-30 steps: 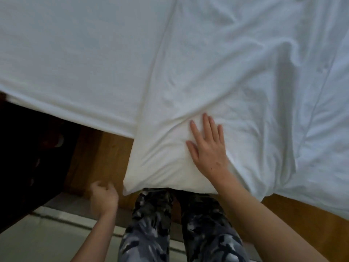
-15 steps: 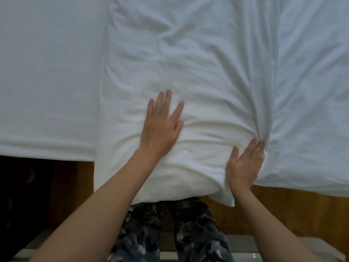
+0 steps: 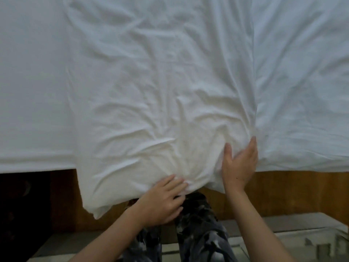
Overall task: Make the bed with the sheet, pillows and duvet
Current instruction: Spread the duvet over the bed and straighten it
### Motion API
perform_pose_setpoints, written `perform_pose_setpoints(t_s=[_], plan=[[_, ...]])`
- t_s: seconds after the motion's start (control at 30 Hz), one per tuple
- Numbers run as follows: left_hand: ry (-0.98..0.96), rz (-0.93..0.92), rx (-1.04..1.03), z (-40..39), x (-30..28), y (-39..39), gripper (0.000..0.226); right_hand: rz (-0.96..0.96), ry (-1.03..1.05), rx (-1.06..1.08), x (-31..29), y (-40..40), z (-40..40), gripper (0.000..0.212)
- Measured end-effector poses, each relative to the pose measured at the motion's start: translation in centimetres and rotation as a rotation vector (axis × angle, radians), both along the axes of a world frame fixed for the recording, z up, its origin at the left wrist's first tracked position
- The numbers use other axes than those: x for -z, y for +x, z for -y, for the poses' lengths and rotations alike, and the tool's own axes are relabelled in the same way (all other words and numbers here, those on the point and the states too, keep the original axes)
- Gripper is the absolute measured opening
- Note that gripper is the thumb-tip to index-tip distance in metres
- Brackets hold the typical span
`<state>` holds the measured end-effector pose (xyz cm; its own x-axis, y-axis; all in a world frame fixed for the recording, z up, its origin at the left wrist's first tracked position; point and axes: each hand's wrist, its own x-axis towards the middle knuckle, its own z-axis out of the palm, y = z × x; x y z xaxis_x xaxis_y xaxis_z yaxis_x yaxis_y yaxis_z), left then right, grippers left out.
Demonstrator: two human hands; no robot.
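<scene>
A white pillow lies across the bed, and its near end hangs over the bed's edge. My left hand grips that near end; the fabric bunches into creases around its fingertips. My right hand presses flat against the pillow's right side, in the fold where it meets the white duvet, fingers straight and thumb on the pillow. To the left of the pillow the white sheet lies smooth over the mattress.
The wooden bed frame runs along below the mattress edge. My legs in camouflage trousers stand against it. There is pale tiled floor at the right and a dark space under the bed at the left.
My left hand has come down from the top of the pillow to its near end and taken hold of it. My right hand has slid a little further up the pillow's right side.
</scene>
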<state>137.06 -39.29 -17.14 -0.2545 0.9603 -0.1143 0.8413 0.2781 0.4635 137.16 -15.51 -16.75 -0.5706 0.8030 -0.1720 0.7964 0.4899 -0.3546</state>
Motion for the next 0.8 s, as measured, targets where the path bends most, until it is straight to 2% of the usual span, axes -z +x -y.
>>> perform_pose_setpoints(t_s=[0.1, 0.2, 0.27, 0.3, 0.37, 0.47, 0.53, 0.6, 0.63, 0.67, 0.73, 0.8], plan=[[0.092, -0.048, -0.431, 0.9, -0.1, -2.0, 0.028, 0.064, -0.105, 0.016, 0.6, 3.9, -0.5, 0.076], [0.037, -0.141, -0.716, 1.2, 0.1, -5.2, 0.038, -0.076, -0.29, 0.213, 1.1, 3.7, -0.5, 0.054], [0.01, -0.168, -0.762, 0.4, 0.4, -6.9, 0.044, -0.179, -0.303, 0.226, 1.2, 3.7, -0.7, 0.027], [-0.003, -0.171, -0.761, 0.0, 0.6, -7.6, 0.046, -0.197, -0.297, 0.186, 1.0, 4.3, -1.0, 0.026], [-0.068, -0.17, -0.753, -0.5, 1.0, -8.4, 0.051, -0.151, -0.253, 0.022, 0.1, 7.1, -2.7, 0.039], [-0.173, -0.173, -0.734, 0.1, 1.7, -8.9, 0.058, 0.064, -0.191, -0.216, -0.9, 10.1, -6.1, 0.056], [-0.2, -0.191, -0.728, 0.4, 1.8, -8.9, 0.059, 0.182, -0.164, -0.251, -0.7, 9.4, -6.4, 0.058], [-0.179, -0.179, -0.763, 0.2, 1.6, -8.7, 0.058, 0.211, -0.06, -0.229, -0.1, 8.2, -5.7, 0.05], [-0.146, -0.164, -0.796, -0.1, 1.3, -8.7, 0.056, 0.195, 0.01, -0.218, -0.1, 7.6, -5.0, 0.041], [-0.095, -0.145, -0.843, -0.5, 1.0, -8.9, 0.052, 0.156, 0.06, -0.201, -0.4, 6.7, -4.1, 0.042], [0.04, -0.138, -0.953, -1.6, 0.0, -10.3, 0.042, 0.016, 0.132, -0.246, -1.2, 4.2, -2.6, 0.055], [0.142, -0.198, -1.03, -3.1, -1.1, -13.1, 0.038, -0.099, 0.163, -0.359, -2.2, -0.5, -1.5, 0.058]])
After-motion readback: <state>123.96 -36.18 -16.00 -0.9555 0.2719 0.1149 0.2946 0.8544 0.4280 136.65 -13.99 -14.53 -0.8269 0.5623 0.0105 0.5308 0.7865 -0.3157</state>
